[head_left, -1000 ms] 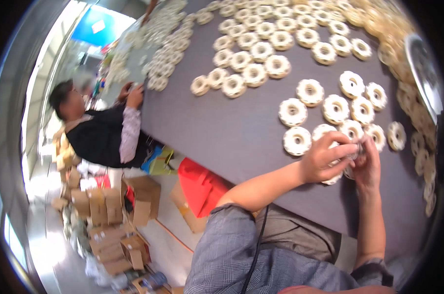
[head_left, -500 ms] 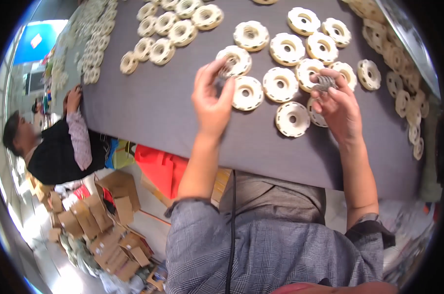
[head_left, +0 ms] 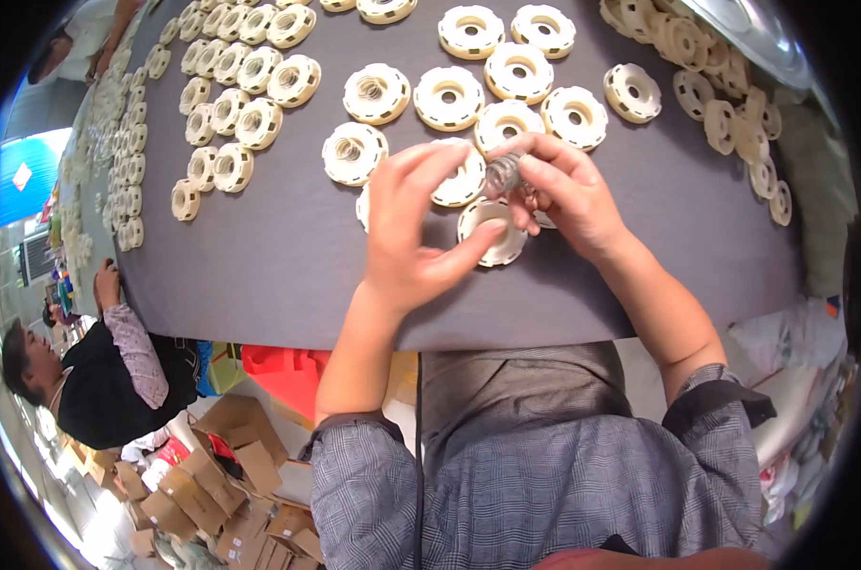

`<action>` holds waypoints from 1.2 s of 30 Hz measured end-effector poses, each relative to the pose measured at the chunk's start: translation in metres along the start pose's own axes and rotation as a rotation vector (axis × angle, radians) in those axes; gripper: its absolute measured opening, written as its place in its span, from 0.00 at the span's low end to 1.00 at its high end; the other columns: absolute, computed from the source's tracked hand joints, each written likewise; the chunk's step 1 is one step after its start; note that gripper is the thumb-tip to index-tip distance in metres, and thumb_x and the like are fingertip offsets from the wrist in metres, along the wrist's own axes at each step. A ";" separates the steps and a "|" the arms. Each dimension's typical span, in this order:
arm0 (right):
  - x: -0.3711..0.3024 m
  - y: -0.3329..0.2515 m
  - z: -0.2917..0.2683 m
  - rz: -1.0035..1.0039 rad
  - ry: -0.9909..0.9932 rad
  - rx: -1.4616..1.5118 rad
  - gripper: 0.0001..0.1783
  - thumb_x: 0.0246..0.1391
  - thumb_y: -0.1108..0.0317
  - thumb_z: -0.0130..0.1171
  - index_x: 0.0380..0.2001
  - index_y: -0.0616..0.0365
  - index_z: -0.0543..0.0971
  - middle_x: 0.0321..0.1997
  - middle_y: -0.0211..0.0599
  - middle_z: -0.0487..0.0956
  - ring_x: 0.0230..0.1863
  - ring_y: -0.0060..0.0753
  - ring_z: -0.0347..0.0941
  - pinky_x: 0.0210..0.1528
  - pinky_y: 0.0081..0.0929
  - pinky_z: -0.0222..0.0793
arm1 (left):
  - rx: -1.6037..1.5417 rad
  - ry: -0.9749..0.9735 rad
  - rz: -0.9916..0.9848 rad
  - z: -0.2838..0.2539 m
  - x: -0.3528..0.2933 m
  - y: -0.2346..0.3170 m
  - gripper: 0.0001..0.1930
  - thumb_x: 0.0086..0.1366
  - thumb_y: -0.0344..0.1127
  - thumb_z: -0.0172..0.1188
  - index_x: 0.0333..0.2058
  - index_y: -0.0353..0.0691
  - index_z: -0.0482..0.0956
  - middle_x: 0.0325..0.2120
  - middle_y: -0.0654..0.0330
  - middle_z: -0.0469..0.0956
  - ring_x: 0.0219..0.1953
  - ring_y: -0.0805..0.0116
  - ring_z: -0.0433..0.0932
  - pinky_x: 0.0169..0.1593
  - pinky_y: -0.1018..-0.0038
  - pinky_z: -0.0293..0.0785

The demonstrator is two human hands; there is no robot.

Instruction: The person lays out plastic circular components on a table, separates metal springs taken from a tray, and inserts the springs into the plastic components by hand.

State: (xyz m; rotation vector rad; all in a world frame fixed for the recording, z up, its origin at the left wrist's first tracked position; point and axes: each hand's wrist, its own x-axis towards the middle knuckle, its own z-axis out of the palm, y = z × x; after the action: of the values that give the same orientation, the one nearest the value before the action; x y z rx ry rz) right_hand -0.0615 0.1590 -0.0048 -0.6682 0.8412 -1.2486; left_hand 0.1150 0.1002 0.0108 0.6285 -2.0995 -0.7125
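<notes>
A dark grey table (head_left: 288,285) fills most of the view, in a bright workroom. Past the table's left edge sits a co-worker in a dark vest (head_left: 107,389), with a hand (head_left: 107,283) at that edge. Off the table's near left corner are a red bag (head_left: 283,372) and, lower down, opened cardboard boxes (head_left: 198,489).

Over the table's near half, the person's right hand (head_left: 577,195) pinches wire coil springs (head_left: 503,175) between thumb and forefinger, its other fingers curled in below; how many coils are in the grip cannot be told. The left hand (head_left: 406,228) is spread in a wide curve, thumb well apart from the fingers. Its fingers reach over one cream ring (head_left: 462,186) and its thumb tip lies over a nearer ring (head_left: 504,253), the closest to the table's near edge; whether it touches either cannot be told.

More cream rings cluster toward the table's middle, two of them, a left-hand ring (head_left: 353,154) and the ring beyond it (head_left: 375,94), with coils inside. Rows of ring-and-coil pieces (head_left: 259,123) stand toward the table's left side. Heaped rings (head_left: 720,123) and a shiny metal dish (head_left: 748,33) lie along its far right.
</notes>
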 end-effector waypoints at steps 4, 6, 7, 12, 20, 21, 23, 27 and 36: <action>-0.004 0.002 -0.001 -0.057 0.101 -0.069 0.10 0.56 0.64 0.51 0.37 0.58 0.72 0.23 0.23 0.71 0.20 0.12 0.68 0.20 0.10 0.61 | -0.073 -0.059 0.065 0.030 0.009 -0.010 0.22 0.42 0.30 0.67 0.41 0.39 0.75 0.35 0.57 0.73 0.37 0.62 0.70 0.42 0.69 0.65; -0.003 0.003 0.000 -0.069 0.081 -0.110 0.11 0.57 0.62 0.51 0.38 0.58 0.71 0.21 0.22 0.70 0.18 0.10 0.64 0.19 0.09 0.58 | -0.066 0.069 0.106 0.032 0.001 -0.014 0.20 0.41 0.32 0.69 0.37 0.39 0.76 0.34 0.59 0.73 0.35 0.64 0.70 0.37 0.71 0.65; -0.004 0.005 0.004 -0.079 0.096 -0.105 0.12 0.57 0.61 0.50 0.38 0.57 0.71 0.20 0.21 0.69 0.17 0.09 0.62 0.18 0.08 0.57 | -0.082 0.062 0.104 0.032 -0.002 -0.016 0.20 0.41 0.32 0.69 0.37 0.39 0.76 0.34 0.59 0.73 0.35 0.64 0.70 0.37 0.71 0.65; -0.010 0.003 0.004 -0.121 0.038 -0.081 0.15 0.59 0.58 0.46 0.41 0.57 0.71 0.23 0.22 0.70 0.18 0.08 0.60 0.19 0.09 0.57 | -0.094 0.113 0.162 0.036 -0.009 -0.016 0.24 0.38 0.38 0.73 0.35 0.40 0.74 0.31 0.59 0.71 0.30 0.66 0.68 0.34 0.73 0.65; -0.007 0.008 0.014 0.010 -0.074 0.094 0.31 0.56 0.47 0.44 0.48 0.67 0.67 0.36 0.39 0.74 0.38 0.26 0.72 0.40 0.23 0.68 | -0.044 0.220 0.243 0.031 -0.007 -0.014 0.26 0.38 0.51 0.72 0.29 0.43 0.68 0.31 0.61 0.65 0.32 0.66 0.64 0.34 0.72 0.62; -0.007 0.005 0.010 0.011 -0.072 0.087 0.31 0.56 0.47 0.44 0.48 0.67 0.67 0.36 0.39 0.74 0.38 0.26 0.72 0.40 0.23 0.68 | 0.021 0.183 0.298 0.030 -0.005 -0.013 0.27 0.39 0.54 0.71 0.29 0.43 0.67 0.31 0.62 0.65 0.33 0.66 0.64 0.35 0.71 0.61; -0.006 0.000 -0.001 0.066 -0.179 0.166 0.29 0.56 0.51 0.47 0.49 0.67 0.66 0.32 0.38 0.75 0.34 0.25 0.72 0.34 0.20 0.69 | -0.028 0.209 0.209 0.038 -0.007 -0.012 0.26 0.42 0.52 0.69 0.33 0.43 0.69 0.34 0.59 0.66 0.36 0.63 0.65 0.39 0.69 0.62; -0.006 0.008 0.014 -0.208 0.041 0.064 0.24 0.58 0.60 0.48 0.55 0.58 0.62 0.32 0.34 0.76 0.26 0.18 0.70 0.26 0.15 0.66 | -0.129 0.189 0.002 0.041 -0.006 -0.010 0.21 0.50 0.38 0.63 0.43 0.42 0.73 0.45 0.50 0.68 0.48 0.55 0.66 0.51 0.64 0.62; -0.011 0.002 0.007 -0.035 -0.016 -0.026 0.14 0.53 0.64 0.56 0.40 0.60 0.70 0.27 0.27 0.72 0.24 0.14 0.66 0.26 0.12 0.63 | -0.055 0.124 0.251 0.032 -0.007 -0.012 0.13 0.43 0.29 0.67 0.26 0.42 0.71 0.40 0.56 0.73 0.37 0.63 0.72 0.40 0.69 0.65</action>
State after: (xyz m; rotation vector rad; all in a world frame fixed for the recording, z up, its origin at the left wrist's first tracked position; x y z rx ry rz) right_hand -0.0555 0.1702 -0.0008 -0.7151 0.8368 -1.2641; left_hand 0.0948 0.1048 -0.0170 0.3604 -1.9923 -0.5727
